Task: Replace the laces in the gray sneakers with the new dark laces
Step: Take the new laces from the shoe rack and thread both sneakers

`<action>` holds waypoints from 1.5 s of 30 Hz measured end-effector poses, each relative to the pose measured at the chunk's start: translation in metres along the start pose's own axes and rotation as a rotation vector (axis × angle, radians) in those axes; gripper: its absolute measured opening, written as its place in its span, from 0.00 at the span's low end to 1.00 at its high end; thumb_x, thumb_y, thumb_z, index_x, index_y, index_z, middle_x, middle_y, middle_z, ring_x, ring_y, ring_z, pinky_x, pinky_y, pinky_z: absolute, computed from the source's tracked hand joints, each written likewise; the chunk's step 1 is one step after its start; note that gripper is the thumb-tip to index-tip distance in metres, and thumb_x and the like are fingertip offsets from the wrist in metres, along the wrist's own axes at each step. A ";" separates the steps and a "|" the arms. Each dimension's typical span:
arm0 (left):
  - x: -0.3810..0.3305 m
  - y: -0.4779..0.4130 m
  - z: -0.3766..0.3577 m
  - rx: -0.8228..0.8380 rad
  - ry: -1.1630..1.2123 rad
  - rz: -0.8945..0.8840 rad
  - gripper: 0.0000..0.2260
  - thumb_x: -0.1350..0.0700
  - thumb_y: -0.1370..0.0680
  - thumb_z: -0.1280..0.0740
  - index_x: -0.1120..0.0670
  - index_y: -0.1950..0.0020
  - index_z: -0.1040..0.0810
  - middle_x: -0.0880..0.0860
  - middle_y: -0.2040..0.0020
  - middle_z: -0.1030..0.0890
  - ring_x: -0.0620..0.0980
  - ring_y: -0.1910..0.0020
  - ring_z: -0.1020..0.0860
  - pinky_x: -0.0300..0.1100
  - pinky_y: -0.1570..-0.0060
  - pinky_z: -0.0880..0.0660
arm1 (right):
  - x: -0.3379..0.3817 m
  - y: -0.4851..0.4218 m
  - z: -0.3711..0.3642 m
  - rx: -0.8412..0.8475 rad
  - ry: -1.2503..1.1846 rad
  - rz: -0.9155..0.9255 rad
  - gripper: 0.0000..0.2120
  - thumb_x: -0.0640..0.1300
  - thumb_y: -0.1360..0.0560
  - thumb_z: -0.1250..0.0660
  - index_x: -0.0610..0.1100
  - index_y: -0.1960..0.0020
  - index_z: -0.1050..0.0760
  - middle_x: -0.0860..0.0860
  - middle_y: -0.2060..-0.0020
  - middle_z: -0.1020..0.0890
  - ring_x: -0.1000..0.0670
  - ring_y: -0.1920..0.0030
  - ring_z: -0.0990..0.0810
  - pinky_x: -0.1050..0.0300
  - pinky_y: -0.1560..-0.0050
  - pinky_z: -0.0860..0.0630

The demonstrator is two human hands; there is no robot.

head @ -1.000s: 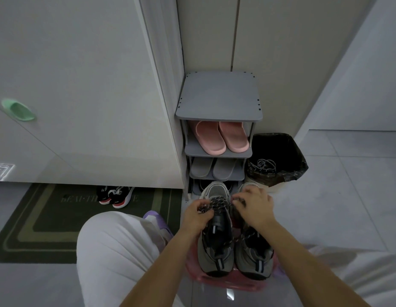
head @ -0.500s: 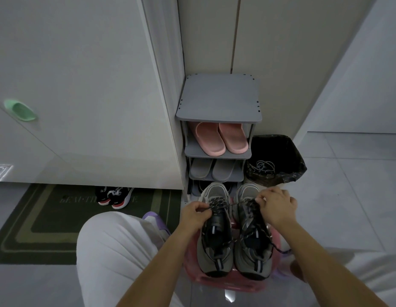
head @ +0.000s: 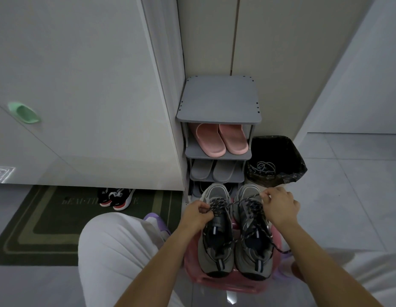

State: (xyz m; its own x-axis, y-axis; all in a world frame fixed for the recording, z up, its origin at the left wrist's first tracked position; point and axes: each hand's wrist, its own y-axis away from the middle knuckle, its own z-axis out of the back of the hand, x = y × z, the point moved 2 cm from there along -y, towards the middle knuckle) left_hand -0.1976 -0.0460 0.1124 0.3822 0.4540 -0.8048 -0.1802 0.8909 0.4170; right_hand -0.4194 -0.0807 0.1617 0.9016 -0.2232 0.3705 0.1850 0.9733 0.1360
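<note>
While the two gray sneakers stand side by side on the pink stool (head: 226,284) between my knees, toes away from me and heels toward me, their long axes run straight out from my body.

- Left sneaker (head: 217,238): my left hand (head: 198,214) sits at its outer edge near the toe end of the lacing, fingers curled and pinching the dark lace (head: 239,202).
- Right sneaker (head: 252,235): my right hand (head: 279,204) hovers past its outer toe side and pinches the other end of that lace.
- The lace runs taut between my hands, crosswise to the shoes and over both toe ends. Any next pull goes sideways, away from the left shoe.
- The left hand is nearer the eyelets, so it looks better placed for threading.

Hard to make out: which eyelet the taut run leaves, since my left knuckles cover it. Dim light blurs the crossings. A loose end (head: 281,251) trails off the right sneaker's outer side; its tip is lost against the floor. Pale laces (head: 262,168) lie in the bin (head: 296,156) beyond.
</note>
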 end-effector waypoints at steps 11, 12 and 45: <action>-0.003 0.004 -0.003 -0.031 -0.017 -0.006 0.11 0.57 0.27 0.28 0.58 0.47 0.24 0.50 0.57 0.25 0.45 0.58 0.26 0.33 0.57 0.29 | 0.008 -0.001 0.008 0.163 -0.421 0.014 0.13 0.45 0.22 0.37 0.42 0.64 0.24 0.49 0.68 0.21 0.52 0.68 0.26 0.62 0.66 0.31; -0.002 0.003 -0.001 -0.036 -0.022 0.005 0.09 0.56 0.26 0.28 0.57 0.50 0.24 0.50 0.59 0.25 0.43 0.61 0.26 0.33 0.59 0.28 | 0.011 0.000 0.010 0.161 -0.459 0.013 0.13 0.45 0.23 0.36 0.41 0.64 0.24 0.49 0.69 0.21 0.52 0.69 0.27 0.62 0.66 0.31; -0.047 0.021 0.010 0.165 -0.235 -0.192 0.09 0.51 0.25 0.31 0.56 0.51 0.16 0.53 0.56 0.16 0.45 0.62 0.22 0.37 0.60 0.27 | 0.044 0.011 -0.006 0.147 0.044 0.523 0.12 0.54 0.28 0.32 0.56 0.44 0.21 0.58 0.39 0.26 0.50 0.36 0.32 0.53 0.36 0.41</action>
State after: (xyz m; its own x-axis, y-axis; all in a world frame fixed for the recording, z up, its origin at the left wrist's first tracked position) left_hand -0.2104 -0.0484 0.1631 0.5965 0.2455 -0.7642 0.0571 0.9367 0.3455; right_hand -0.3759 -0.0791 0.1744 0.8751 0.2940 0.3845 -0.3460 0.9355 0.0721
